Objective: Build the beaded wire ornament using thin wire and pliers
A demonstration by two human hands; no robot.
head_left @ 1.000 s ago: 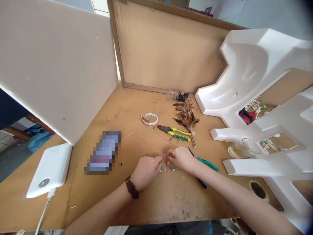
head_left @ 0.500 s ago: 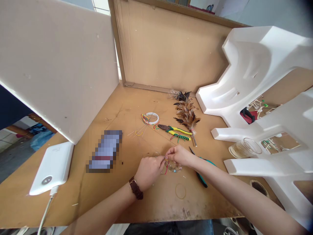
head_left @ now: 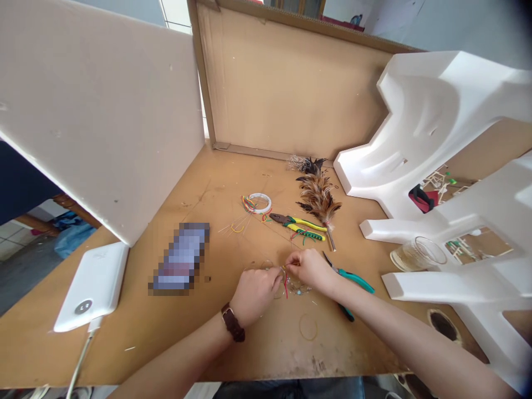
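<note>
My left hand [head_left: 255,293], with a brown strap on its wrist, pinches thin wire [head_left: 268,262] that loops out around its fingers. Fingertip to fingertip with it, my right hand [head_left: 310,270] is closed in a pinch on a coloured thread. A red end of the thread [head_left: 286,286] hangs between the hands, and a bit of yellow shows at the fingertips. Below them lie clear and bluish beads [head_left: 299,291] on wire. Teal-handled pliers [head_left: 356,280] lie partly under my right forearm. The exact grip points are too small to make out.
Beyond the hands lie yellow-green pliers [head_left: 305,226], a white ring with coloured threads [head_left: 261,204] and a feather bundle [head_left: 319,197]. A blurred phone [head_left: 182,256] and white power bank [head_left: 93,285] lie left. At right, a glass [head_left: 418,254] stands by white foam [head_left: 424,133]. A rubber band [head_left: 308,327] lies in front.
My right hand's fingertips have shifted slightly right, opening a small gap from the left hand, and more of the red thread shows. The view has tilted a little.
</note>
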